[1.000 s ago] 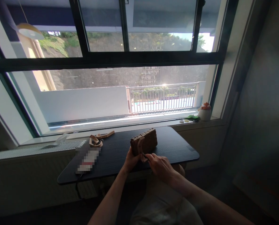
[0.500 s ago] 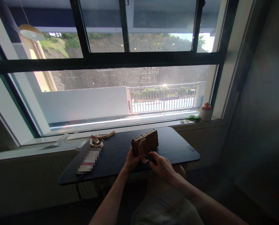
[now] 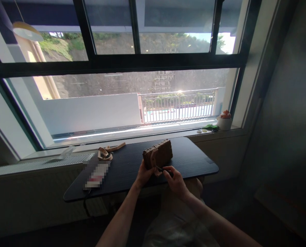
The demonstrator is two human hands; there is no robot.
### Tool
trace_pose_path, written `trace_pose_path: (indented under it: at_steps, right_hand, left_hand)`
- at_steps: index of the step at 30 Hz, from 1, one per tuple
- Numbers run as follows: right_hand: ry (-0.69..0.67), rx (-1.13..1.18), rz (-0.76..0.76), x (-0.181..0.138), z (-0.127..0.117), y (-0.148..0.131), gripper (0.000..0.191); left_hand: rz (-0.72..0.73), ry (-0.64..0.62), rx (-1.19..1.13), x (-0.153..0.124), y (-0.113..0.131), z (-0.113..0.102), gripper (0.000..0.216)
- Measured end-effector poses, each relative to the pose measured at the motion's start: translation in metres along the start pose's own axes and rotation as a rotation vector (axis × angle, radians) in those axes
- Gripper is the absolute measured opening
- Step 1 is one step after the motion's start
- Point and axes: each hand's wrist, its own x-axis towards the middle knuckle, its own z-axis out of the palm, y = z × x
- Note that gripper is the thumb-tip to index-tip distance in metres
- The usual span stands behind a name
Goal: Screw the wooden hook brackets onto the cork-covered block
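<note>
Block (image 3: pixel 163 154) of brown, rough-looking material, rectangular and box-shaped, held aslant over the near part of a black, round-cornered table (image 3: pixel 194 159); whether its underside touches the tabletop cannot be told. Its long upper edge is notched with a row of paler marks and rises toward the right end. A narrow, curved tan strip (image 3: pixel 153 158) lies over the broad near face toward the left end, running down to the lower edge.

The left hand (image 3: pixel 143 176) is closed about the lower left corner, its thumb lying near the foot of the strip; the fingers behind are largely hidden. The right hand (image 3: pixel 176 180) is curled, pinching a slender dark tool (image 3: pixel 165 170) between thumb and fingers. The tool points left, its tip at the lower end of the strip; actual contact is too small to tell.

At the table's far left lie looped, light tan bands (image 3: pixel 105 156), and nearer, a pixelated rectangular item (image 3: pixel 97 175). On the windowsill at right stands a rounded white jar with an orange top (image 3: pixel 224 122), beside a small green object (image 3: pixel 211 127).
</note>
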Motion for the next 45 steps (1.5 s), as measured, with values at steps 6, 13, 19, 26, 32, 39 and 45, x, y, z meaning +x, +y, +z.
trace_pose_path:
  at_steps: [6, 13, 19, 26, 32, 39, 45]
  right_hand:
    - [-0.118, -0.132, 0.033, 0.004, -0.013, -0.012, 0.029]
    - [-0.288, -0.613, -0.274, 0.003, -0.029, -0.037, 0.029]
    - [-0.283, -0.522, -0.275, 0.003, -0.021, -0.035, 0.027]
    - [-0.025, 0.093, 0.127, 0.006, -0.002, -0.002, 0.033]
    - [-0.178, -0.34, -0.058, 0.008, -0.022, -0.02, 0.037]
    - [-0.308, -0.655, -0.358, 0.007, -0.03, -0.039, 0.025]
    - [-0.115, -0.206, -0.1, 0.004, -0.015, -0.009, 0.027]
  left_hand:
    - [0.027, 0.01, 0.02, 0.0, -0.004, 0.001, 0.056]
    - [0.016, -0.002, 0.003, -0.002, -0.002, 0.002, 0.048]
    - [-0.004, 0.023, 0.046, -0.001, -0.006, 0.0, 0.047]
    - [0.018, -0.02, -0.005, 0.001, -0.007, -0.001, 0.055]
    - [0.005, -0.011, 0.006, 0.0, -0.01, -0.001, 0.054]
    - [0.043, -0.029, -0.008, 0.0, -0.01, -0.001, 0.052]
    - [0.014, -0.031, -0.011, 0.001, -0.009, -0.002, 0.056]
